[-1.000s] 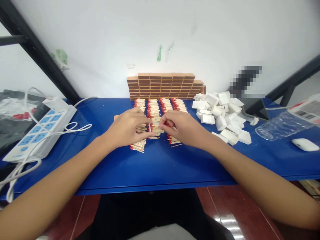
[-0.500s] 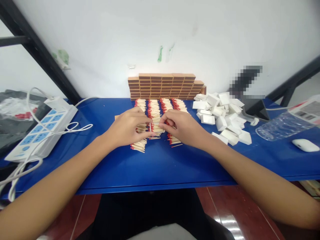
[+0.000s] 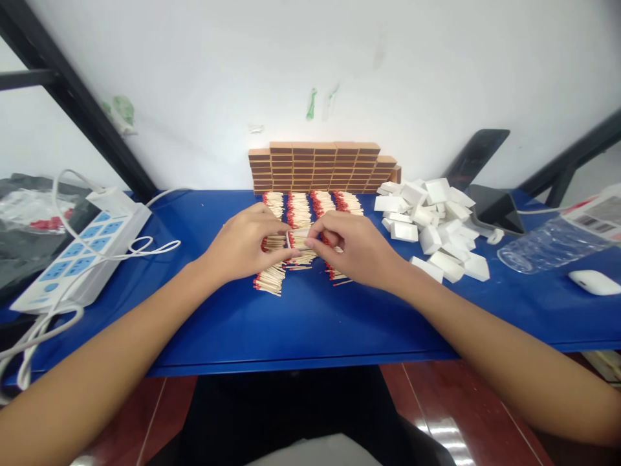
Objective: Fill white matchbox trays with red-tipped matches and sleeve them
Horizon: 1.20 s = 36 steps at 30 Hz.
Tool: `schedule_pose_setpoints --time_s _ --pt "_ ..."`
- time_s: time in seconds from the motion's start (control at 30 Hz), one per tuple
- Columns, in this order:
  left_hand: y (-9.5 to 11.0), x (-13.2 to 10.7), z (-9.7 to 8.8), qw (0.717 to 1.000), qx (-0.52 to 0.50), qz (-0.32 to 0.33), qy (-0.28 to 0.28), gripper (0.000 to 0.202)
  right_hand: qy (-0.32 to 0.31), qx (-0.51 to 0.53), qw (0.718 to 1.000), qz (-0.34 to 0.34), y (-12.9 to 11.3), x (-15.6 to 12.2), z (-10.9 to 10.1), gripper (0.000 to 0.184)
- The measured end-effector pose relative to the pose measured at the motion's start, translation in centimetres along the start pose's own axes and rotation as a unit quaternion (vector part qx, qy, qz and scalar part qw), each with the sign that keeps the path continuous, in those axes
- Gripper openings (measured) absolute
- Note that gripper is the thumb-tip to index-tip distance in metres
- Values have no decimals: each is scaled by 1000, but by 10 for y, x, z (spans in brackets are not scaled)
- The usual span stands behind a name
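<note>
Both my hands meet over rows of red-tipped matches (image 3: pixel 298 210) laid on the blue table (image 3: pixel 310 317). My left hand (image 3: pixel 247 244) is closed, pinching one end of a small white tray filled with matches (image 3: pixel 297 239). My right hand (image 3: pixel 352 246) is closed too, its thumb and fingers gripping the other end of that tray just above the match rows. Part of the tray is hidden by my fingers. More matches (image 3: pixel 269 281) lie below my left hand.
A stack of brown matchbox sleeves (image 3: pixel 320 167) stands against the wall behind the matches. A heap of white box trays (image 3: pixel 434 220) lies to the right. A white power strip with cables (image 3: pixel 80 252) sits at the left; a mouse (image 3: pixel 594 282) and a clear plastic bag (image 3: pixel 548 246) at the right.
Both hands have lifted slightly and drawn closer together, raising the filled tray a little off the match rows.
</note>
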State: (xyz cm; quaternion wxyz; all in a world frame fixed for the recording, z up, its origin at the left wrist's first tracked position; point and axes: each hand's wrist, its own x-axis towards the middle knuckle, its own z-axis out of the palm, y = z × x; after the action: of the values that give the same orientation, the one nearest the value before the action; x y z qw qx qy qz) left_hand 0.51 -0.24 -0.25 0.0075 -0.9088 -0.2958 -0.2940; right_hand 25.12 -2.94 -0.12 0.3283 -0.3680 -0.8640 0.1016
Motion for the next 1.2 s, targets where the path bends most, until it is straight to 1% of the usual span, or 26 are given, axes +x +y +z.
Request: schedule_pose_setpoints --time_s 0.1,0.17,0.23,0.33,0.43,0.83,0.93,1.07,1.2 --pt "-3 -1 0 1000 14 -15 8 35 -64 15 997 -31 -3 -3 3 9" --pt "-5 -1 1 1000 20 -18 6 32 -113 21 993 -38 -4 -5 6 8" --pt "-5 -1 1 1000 21 -19 3 33 -143 21 989 -26 -4 -5 8 11" --pt "-5 -1 2 1000 17 -16 6 35 -168 13 986 0 -4 -5 9 10" --pt "-5 -1 2 1000 17 -16 6 36 -175 17 984 5 -3 -4 9 6" --pt "-5 -1 0 1000 14 -15 -6 37 -170 27 985 -4 -5 -6 13 8" --pt "-5 -1 1 1000 16 -13 -3 37 -174 26 984 -1 -7 -6 11 9" --pt "-6 -1 1 1000 16 -13 0 38 -182 10 983 12 -8 -4 6 5" --pt "-5 -1 2 1000 16 -18 1 38 -198 -2 980 -3 -6 -3 2 5"
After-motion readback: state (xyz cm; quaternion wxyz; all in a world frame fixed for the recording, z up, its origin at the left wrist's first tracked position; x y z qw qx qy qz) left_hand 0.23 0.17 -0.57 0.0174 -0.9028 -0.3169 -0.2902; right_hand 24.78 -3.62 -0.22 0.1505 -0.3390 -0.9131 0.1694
